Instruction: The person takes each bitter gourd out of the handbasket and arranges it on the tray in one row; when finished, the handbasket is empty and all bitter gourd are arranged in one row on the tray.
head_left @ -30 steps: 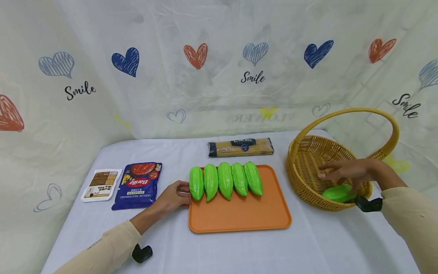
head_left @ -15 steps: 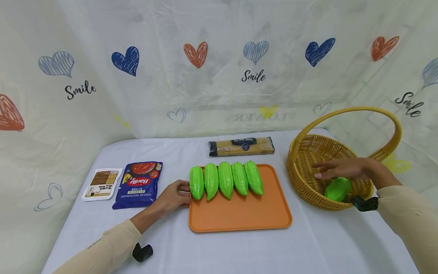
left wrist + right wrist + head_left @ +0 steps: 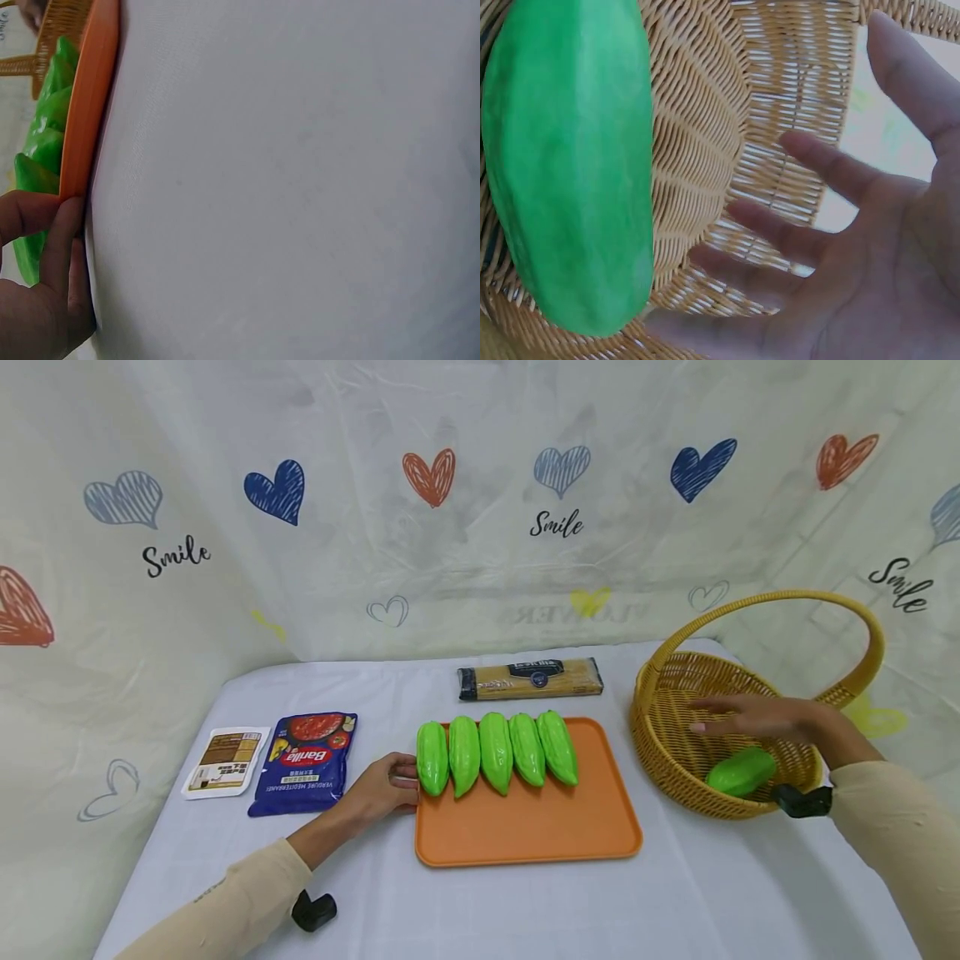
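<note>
In the head view, my left hand [image 3: 382,789] pinches the left rim of an orange tray [image 3: 525,839]. The left wrist view has the thumb and fingers on either side of that rim. Several long, glossy green ridged fruits [image 3: 495,753] lie side by side along the tray's back half, tapered ends toward me. At the right, my right hand [image 3: 757,718] hovers inside a wicker basket [image 3: 652,752] with its fingers spread, holding nothing. Below it in the basket rests one more green fruit [image 3: 741,772]. The right wrist view places this fruit [image 3: 570,165] apart from the fingertips.
A pack of spaghetti [image 3: 531,679] lies behind the tray. Left of the tray are a blue Barilla sauce pouch [image 3: 303,764] and a white-edged brown packet [image 3: 225,763]. The basket's tall handle [image 3: 787,596] arches over its opening. A printed curtain [image 3: 480,552] hangs behind the table.
The fruit in the basket has rocked and turned, and now lies tilted beneath the right hand. The right hand's fingers have straightened and lifted off it. My left hand stays at the tray.
</note>
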Motion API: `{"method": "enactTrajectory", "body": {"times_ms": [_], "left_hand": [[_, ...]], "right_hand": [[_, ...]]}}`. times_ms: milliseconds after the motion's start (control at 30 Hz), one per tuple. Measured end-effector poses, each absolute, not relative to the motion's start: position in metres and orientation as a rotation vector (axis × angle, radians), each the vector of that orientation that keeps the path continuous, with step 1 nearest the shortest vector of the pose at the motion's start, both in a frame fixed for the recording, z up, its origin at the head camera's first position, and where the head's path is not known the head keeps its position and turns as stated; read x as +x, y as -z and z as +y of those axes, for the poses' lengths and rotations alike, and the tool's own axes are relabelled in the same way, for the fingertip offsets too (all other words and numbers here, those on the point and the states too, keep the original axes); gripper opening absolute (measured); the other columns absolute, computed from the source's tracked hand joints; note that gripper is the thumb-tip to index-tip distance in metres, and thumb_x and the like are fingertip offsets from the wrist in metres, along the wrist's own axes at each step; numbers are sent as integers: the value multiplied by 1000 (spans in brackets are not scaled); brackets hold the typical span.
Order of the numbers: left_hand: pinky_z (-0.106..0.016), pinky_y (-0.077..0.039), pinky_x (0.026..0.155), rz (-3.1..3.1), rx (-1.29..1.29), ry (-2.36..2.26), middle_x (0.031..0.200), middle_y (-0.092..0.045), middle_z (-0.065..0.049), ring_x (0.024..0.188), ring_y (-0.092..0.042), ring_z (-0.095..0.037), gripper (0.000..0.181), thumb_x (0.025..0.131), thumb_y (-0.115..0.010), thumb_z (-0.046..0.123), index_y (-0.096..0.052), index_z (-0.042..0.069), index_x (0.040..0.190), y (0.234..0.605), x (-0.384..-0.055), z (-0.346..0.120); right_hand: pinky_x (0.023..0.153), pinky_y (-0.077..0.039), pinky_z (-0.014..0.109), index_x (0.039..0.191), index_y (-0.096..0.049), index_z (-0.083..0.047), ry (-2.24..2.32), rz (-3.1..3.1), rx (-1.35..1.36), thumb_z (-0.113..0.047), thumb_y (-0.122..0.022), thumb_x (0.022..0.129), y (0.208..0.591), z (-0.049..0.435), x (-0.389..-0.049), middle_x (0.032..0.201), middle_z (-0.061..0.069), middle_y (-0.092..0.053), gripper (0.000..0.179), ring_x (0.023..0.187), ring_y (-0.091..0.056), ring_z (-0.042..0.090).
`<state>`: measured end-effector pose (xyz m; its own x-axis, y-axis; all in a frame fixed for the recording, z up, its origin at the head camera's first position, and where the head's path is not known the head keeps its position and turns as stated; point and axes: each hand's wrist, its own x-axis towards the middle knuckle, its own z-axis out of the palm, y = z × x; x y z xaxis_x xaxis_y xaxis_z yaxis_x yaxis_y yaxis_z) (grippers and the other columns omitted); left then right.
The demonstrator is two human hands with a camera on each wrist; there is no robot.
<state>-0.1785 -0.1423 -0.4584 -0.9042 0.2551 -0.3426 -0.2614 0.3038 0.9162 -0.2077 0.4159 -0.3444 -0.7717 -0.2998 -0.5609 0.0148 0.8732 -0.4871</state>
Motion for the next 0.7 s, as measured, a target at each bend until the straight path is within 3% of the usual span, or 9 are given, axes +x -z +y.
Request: {"method": "enactTrajectory", "body": {"times_ms": [133,233,400,700], "left_hand": [[-37,-63,83,2152,-5,-1630,128,-55,-20,109,-62,-26,63,80,-70,-4,-47,-2,139,459,-179,-142],[-37,-63,83,2149,-1,-1636,128,-55,-20,109,-62,-26,63,80,-70,-5,-47,-3,139,459,-179,-142],[-37,-63,84,2143,-2,-1637,129,-54,-20,109,-62,-26,64,81,-71,-4,-46,-3,139,459,-179,-143],[-37,-63,84,2144,-4,-1634,129,-55,-20,110,-63,-26,64,81,-71,-4,-46,-3,140,460,-179,-143]], "right_hand": [[88,-44,79,160,-8,-3,654,2246,-90,-50,-49,101,347,421,-208,157,41,10,86,139,-1,69],[81,-49,76,160,-2,-4,686,2176,-19,-52,-49,101,349,423,-209,157,40,12,90,139,-1,69],[78,-52,73,160,-1,-4,716,2128,-5,-51,-48,102,353,423,-210,158,40,8,89,139,-8,69],[86,-54,69,159,-7,1,728,2128,-61,-46,-50,103,359,423,-211,157,41,-11,85,139,-24,64]]}}
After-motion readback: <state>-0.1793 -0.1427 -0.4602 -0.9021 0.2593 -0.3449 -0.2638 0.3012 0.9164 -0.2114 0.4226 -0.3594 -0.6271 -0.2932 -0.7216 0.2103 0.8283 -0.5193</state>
